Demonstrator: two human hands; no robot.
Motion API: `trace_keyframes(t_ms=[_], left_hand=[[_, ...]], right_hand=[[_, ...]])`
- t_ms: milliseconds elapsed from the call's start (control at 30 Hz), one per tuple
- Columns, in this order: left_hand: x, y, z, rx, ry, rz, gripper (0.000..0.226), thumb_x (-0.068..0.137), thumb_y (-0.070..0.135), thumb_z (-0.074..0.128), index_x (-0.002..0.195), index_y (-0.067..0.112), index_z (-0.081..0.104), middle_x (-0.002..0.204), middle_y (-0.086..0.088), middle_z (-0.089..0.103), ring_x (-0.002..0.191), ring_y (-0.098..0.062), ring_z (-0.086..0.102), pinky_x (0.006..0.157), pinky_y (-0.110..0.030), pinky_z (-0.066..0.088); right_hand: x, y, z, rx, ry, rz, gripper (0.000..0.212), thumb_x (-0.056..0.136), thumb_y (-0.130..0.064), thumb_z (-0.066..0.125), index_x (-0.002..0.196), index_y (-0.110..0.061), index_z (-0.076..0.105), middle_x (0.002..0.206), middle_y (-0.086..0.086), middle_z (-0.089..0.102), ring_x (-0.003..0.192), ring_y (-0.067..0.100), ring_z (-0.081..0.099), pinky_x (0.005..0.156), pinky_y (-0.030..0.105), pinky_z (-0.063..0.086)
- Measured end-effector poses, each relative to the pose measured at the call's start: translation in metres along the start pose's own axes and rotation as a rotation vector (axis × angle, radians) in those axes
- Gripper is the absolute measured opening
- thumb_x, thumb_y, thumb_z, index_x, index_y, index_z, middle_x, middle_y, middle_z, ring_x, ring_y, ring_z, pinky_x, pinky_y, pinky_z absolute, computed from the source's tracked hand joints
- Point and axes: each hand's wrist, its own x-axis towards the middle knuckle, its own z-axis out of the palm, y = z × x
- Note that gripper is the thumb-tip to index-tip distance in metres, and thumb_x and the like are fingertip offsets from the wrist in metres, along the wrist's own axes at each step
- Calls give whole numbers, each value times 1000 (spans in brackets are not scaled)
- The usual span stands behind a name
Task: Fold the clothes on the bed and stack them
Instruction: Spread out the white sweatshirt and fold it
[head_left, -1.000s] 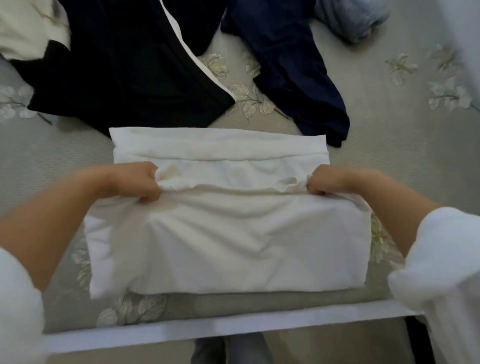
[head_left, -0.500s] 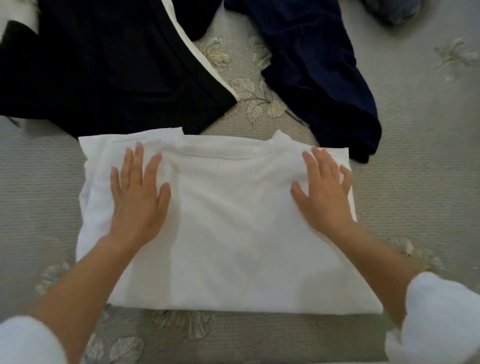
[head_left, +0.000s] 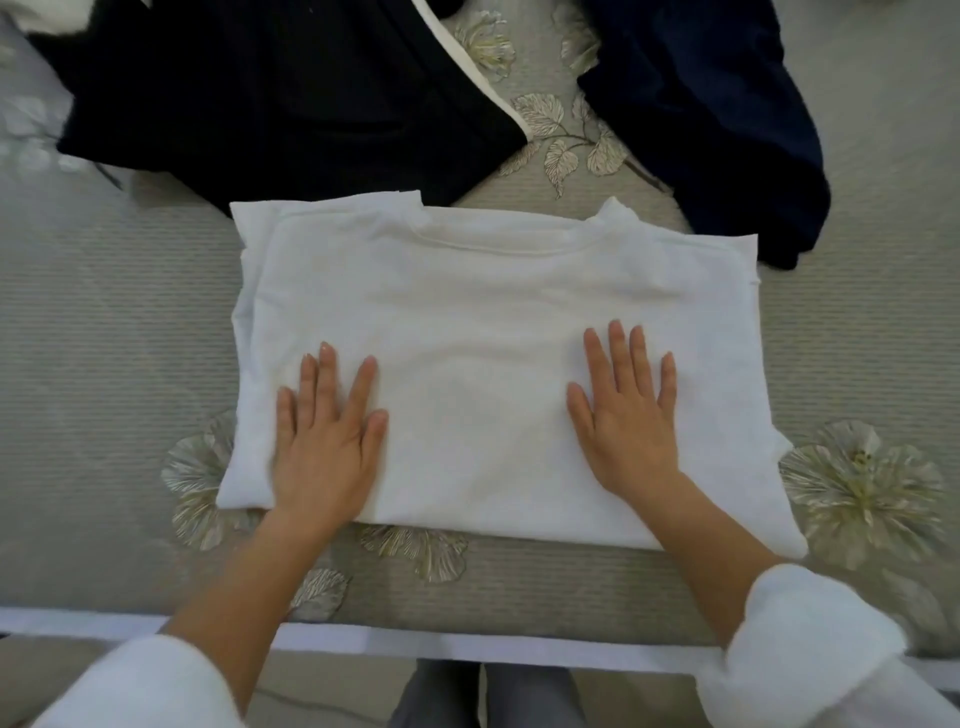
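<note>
**Folded white shirt (head_left: 493, 322) under both hands, head view.** The shirt lies flat at the centre of the frame on the grey-green bed cover (head_left: 119, 322).

The left hand (head_left: 324, 447) rests palm-down on the shirt's lower-left part. Its fingers are straight, slightly spread and point toward the top of the frame, and its wrist crosses the shirt's near edge. The right hand (head_left: 628, 426) lies flat in the same way on the lower-right part, fingers extended and gripping nothing. The hands are well apart, with bare white cloth between them.

The shirt forms a rough rectangle, wider than it is deep. A curved neckline seam runs along its upper edge, and stacked layers show at its left edge. Its surface is smooth apart from faint creases.

At upper left, a black garment (head_left: 260, 93) with a white stripe meets the shirt's upper-left corner. At upper right, a navy garment (head_left: 701, 104) ends just beside the shirt's upper-right corner. Embroidered flowers (head_left: 862, 488) show on the cover at right. White sleeves (head_left: 810, 639) cover the forearms at the bottom corners.
</note>
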Motion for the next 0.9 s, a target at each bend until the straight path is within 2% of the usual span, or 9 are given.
trace_keyframes(t_ms=[167, 233, 300, 400, 500, 600, 733, 833, 900], left_hand=[[-64, -9, 19, -125, -16, -31, 57, 100, 45, 17, 153, 24, 9, 160, -9, -5, 146, -20, -14, 118, -41, -9], [-86, -9, 21, -237, 10, -48, 54, 101, 37, 27, 151, 16, 23, 159, -14, 8, 147, -27, 0, 118, -44, 2], [-104, -4, 21, -387, 111, -102, 42, 100, 28, 41, 138, 9, 43, 148, -17, 31, 137, -31, 24, 111, -44, 21], [-118, 3, 20, -811, 254, -468, 21, 96, 27, 50, 108, 9, 50, 114, -7, 48, 107, -26, 46, 90, -33, 35], [-111, -2, 11, -1386, 251, -977, 22, 96, 36, 48, 87, 16, 50, 86, -2, 57, 74, -17, 56, 65, -31, 44], [-90, -13, 2, -1702, 272, -1101, 27, 95, 41, 50, 92, 15, 59, 93, -5, 64, 71, -12, 62, 52, -20, 46], [-68, -23, -14, -1813, 296, -1129, 30, 99, 37, 45, 120, 18, 56, 118, -2, 61, 97, -14, 61, 69, -22, 51], [-62, -37, -24, -1706, 428, -1076, 18, 101, 30, 43, 92, 24, 57, 105, 0, 61, 94, -15, 59, 63, -23, 51], [-64, -47, -25, -1684, 474, -1029, 19, 101, 28, 45, 86, 23, 55, 94, 3, 61, 87, -12, 57, 61, -23, 52]], right_hand=[[-97, -18, 10, 130, -36, -72, 54, 99, -31, 33, 150, -13, 26, 157, 7, 19, 146, 26, 15, 119, 44, 10], [-128, -21, 11, 237, 60, -12, 47, 93, -12, 56, 139, -3, 47, 147, 16, 41, 139, 32, 35, 114, 48, 27], [-153, -29, 8, 367, 121, 74, 35, 86, -2, 64, 121, -2, 60, 125, 15, 59, 118, 33, 54, 100, 45, 43], [-172, -44, 7, 800, 124, 573, 5, 92, -17, 59, 96, -13, 60, 89, -1, 61, 84, 26, 59, 71, 27, 47], [-166, -45, 6, 1312, 150, 1117, 26, 96, -33, 54, 96, -7, 55, 83, 13, 63, 65, 23, 60, 55, 28, 49], [-148, -36, 0, 1620, 207, 1267, 38, 96, -38, 53, 110, -3, 52, 95, 15, 64, 71, 21, 64, 57, 26, 52], [-127, -25, -7, 1633, 277, 1268, 34, 99, -28, 49, 126, -6, 50, 93, 7, 62, 69, 15, 61, 60, 24, 51], [-120, -20, -9, 1516, 368, 1304, 28, 99, -23, 49, 122, -8, 52, 84, 2, 58, 65, 13, 57, 55, 24, 48], [-119, -21, -9, 1495, 428, 1342, 20, 97, -19, 50, 114, -11, 54, 88, 3, 60, 68, 14, 59, 55, 24, 48]])
